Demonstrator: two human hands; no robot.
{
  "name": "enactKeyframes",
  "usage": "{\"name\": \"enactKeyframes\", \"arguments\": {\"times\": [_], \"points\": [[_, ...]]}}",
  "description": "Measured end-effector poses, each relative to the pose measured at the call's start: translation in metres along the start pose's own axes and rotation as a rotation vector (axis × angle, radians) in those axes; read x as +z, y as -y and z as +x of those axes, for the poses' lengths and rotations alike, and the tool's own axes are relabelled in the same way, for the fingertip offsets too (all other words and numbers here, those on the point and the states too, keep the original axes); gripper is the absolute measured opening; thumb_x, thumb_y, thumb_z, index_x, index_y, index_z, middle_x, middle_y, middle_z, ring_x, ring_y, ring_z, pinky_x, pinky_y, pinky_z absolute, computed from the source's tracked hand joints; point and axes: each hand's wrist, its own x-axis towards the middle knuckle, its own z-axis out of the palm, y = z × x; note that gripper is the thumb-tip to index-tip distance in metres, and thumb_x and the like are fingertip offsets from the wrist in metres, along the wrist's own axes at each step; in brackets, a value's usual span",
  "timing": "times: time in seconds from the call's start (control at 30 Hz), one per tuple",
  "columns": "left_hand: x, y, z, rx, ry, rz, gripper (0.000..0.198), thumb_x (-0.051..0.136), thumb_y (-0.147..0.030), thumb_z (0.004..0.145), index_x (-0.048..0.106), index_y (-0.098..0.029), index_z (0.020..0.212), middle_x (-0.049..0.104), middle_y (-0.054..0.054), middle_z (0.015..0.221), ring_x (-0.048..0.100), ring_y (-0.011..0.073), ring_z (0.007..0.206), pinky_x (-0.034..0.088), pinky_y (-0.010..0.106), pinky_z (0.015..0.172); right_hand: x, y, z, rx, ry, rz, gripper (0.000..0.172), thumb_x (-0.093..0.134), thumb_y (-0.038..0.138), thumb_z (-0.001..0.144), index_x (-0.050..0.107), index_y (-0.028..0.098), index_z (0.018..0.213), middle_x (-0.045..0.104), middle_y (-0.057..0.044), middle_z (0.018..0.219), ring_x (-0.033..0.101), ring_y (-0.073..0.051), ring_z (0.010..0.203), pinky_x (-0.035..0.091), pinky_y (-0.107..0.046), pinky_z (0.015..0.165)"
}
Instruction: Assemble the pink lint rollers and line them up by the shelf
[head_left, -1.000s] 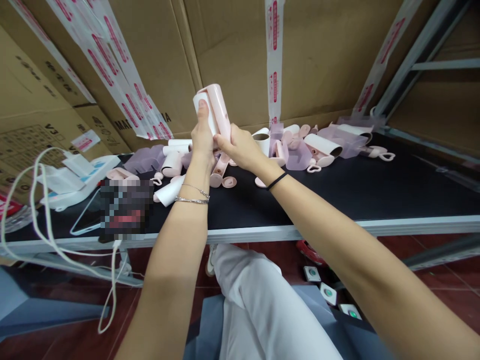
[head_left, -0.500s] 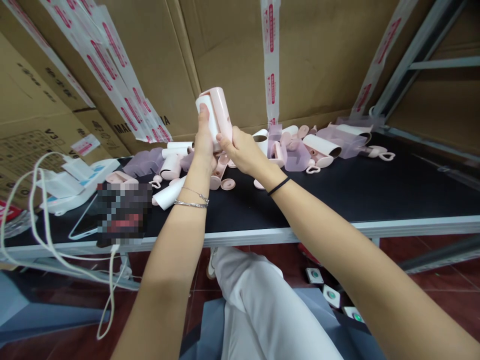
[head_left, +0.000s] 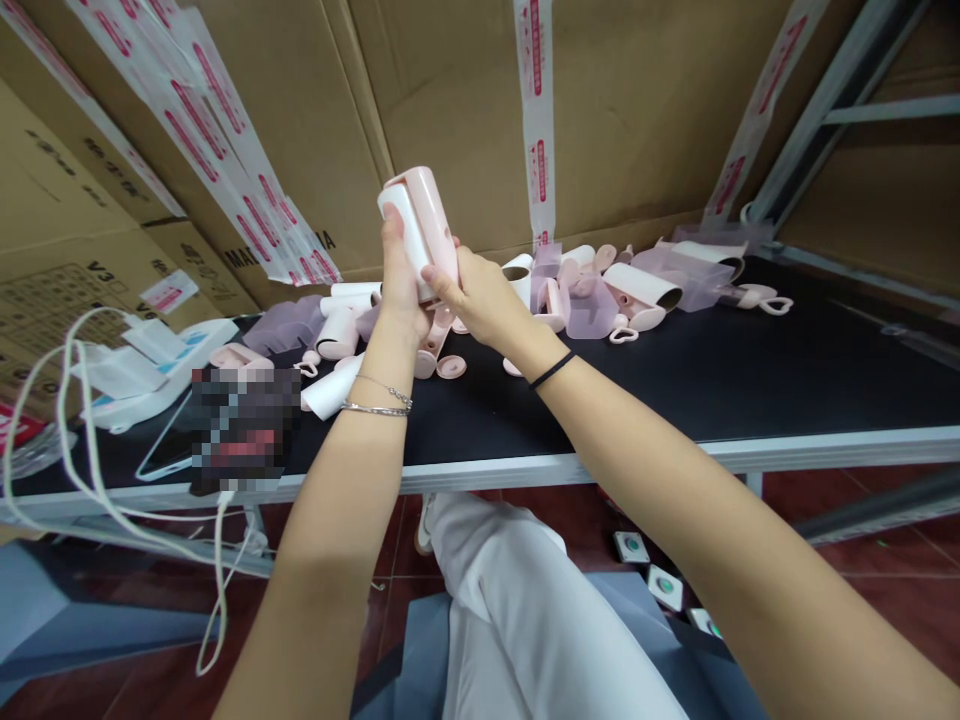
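Both hands hold one pink lint roller (head_left: 421, 222) upright above the black table (head_left: 720, 375). My left hand (head_left: 397, 285) grips its lower part, thumb pressed on the white roll at the left side. My right hand (head_left: 480, 300) pinches the pink cover from the right, fingers closed on it. The roller's pink handle (head_left: 435, 340) hangs down between my wrists. Behind the hands lies a pile of white rolls (head_left: 341, 330), pink handles and clear lilac covers (head_left: 592, 310).
Cardboard boxes (head_left: 450, 110) with taped seams wall off the back of the table. A white cable (head_left: 82, 450), a phone and small packs lie at the left. A metal frame (head_left: 817, 90) stands at the right. My white-trousered leg (head_left: 517, 620) is below the table edge.
The roller and both hands have shifted slightly left and up; the grip is unchanged.
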Motion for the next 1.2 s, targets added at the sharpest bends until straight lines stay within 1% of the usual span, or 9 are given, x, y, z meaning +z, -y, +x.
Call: {"name": "enactKeyframes", "arguments": {"times": [0.1, 0.27, 0.47, 0.67, 0.8, 0.9, 1.0, 1.1, 1.2], "points": [[0.001, -0.002, -0.001, -0.088, 0.042, -0.047, 0.069, 0.023, -0.075, 0.089, 0.061, -0.018, 0.081, 0.066, 0.009, 0.079, 0.070, 0.0271, 0.097, 0.062, 0.037, 0.074, -0.001, 0.000, 0.000, -0.003, -0.008, 0.000, 0.062, 0.036, 0.069, 0.090, 0.056, 0.016, 0.115, 0.065, -0.011, 0.108, 0.061, -0.026, 0.104, 0.047, -0.038, 0.091], [-0.001, -0.001, 0.000, -0.148, 0.100, -0.115, 0.072, 0.023, -0.080, 0.086, 0.060, -0.019, 0.082, 0.064, 0.009, 0.081, 0.069, 0.0280, 0.101, 0.061, 0.037, 0.074, -0.002, 0.001, 0.002, -0.016, 0.012, -0.028, 0.064, 0.032, 0.070, 0.091, 0.057, 0.016, 0.114, 0.065, -0.013, 0.109, 0.061, -0.025, 0.103, 0.047, -0.036, 0.091], [0.001, -0.002, -0.002, -0.173, 0.087, -0.185, 0.068, 0.026, -0.078, 0.087, 0.058, -0.018, 0.081, 0.064, 0.009, 0.081, 0.068, 0.0286, 0.101, 0.061, 0.039, 0.078, -0.003, 0.000, 0.003, -0.031, 0.034, -0.090, 0.070, 0.027, 0.069, 0.092, 0.054, 0.011, 0.120, 0.064, -0.016, 0.114, 0.061, -0.026, 0.107, 0.046, -0.037, 0.093], [0.005, -0.004, -0.005, -0.201, 0.084, -0.295, 0.062, 0.032, -0.076, 0.086, 0.057, -0.020, 0.077, 0.067, 0.009, 0.083, 0.068, 0.0270, 0.103, 0.060, 0.036, 0.081, 0.002, -0.010, 0.005, -0.068, 0.027, -0.127, 0.077, 0.026, 0.073, 0.090, 0.046, 0.012, 0.134, 0.059, -0.017, 0.126, 0.057, -0.029, 0.118, 0.043, -0.042, 0.101], [0.006, -0.005, -0.006, -0.210, 0.098, -0.297, 0.064, 0.031, -0.075, 0.088, 0.057, -0.018, 0.078, 0.066, 0.009, 0.083, 0.068, 0.0254, 0.101, 0.059, 0.037, 0.082, 0.004, -0.012, 0.004, -0.063, 0.040, -0.153, 0.080, 0.021, 0.072, 0.091, 0.040, 0.012, 0.140, 0.054, -0.018, 0.134, 0.052, -0.030, 0.125, 0.042, -0.043, 0.104], [0.005, -0.005, -0.005, -0.223, 0.066, -0.282, 0.063, 0.031, -0.074, 0.088, 0.057, -0.017, 0.076, 0.064, 0.008, 0.079, 0.068, 0.0253, 0.099, 0.059, 0.037, 0.079, 0.006, -0.007, 0.000, -0.044, 0.034, -0.135, 0.077, 0.017, 0.070, 0.093, 0.042, 0.013, 0.138, 0.057, -0.017, 0.132, 0.054, -0.028, 0.124, 0.044, -0.041, 0.101], [0.001, -0.006, -0.002, -0.156, 0.002, -0.326, 0.059, 0.031, -0.071, 0.090, 0.055, -0.019, 0.076, 0.060, 0.007, 0.075, 0.066, 0.0235, 0.096, 0.057, 0.034, 0.077, 0.008, 0.003, -0.005, 0.039, 0.075, -0.130, 0.070, 0.015, 0.065, 0.096, 0.046, 0.012, 0.131, 0.063, -0.016, 0.122, 0.060, -0.026, 0.116, 0.045, -0.039, 0.097], [-0.008, -0.006, 0.005, -0.065, -0.163, -0.397, 0.056, 0.030, -0.069, 0.091, 0.053, -0.021, 0.077, 0.058, 0.005, 0.074, 0.064, 0.0194, 0.091, 0.054, 0.029, 0.073, 0.009, 0.012, -0.011, 0.125, 0.178, -0.191, 0.060, 0.016, 0.056, 0.100, 0.051, 0.012, 0.122, 0.067, -0.015, 0.111, 0.064, -0.025, 0.106, 0.046, -0.038, 0.094], [-0.017, -0.006, 0.011, -0.023, -0.314, -0.444, 0.053, 0.030, -0.068, 0.092, 0.053, -0.022, 0.082, 0.061, 0.005, 0.080, 0.062, 0.0175, 0.097, 0.054, 0.027, 0.075, 0.011, 0.014, -0.013, 0.137, 0.286, -0.326, 0.041, 0.024, 0.036, 0.103, 0.054, 0.013, 0.117, 0.068, -0.016, 0.108, 0.066, -0.027, 0.100, 0.048, -0.039, 0.089]]}}
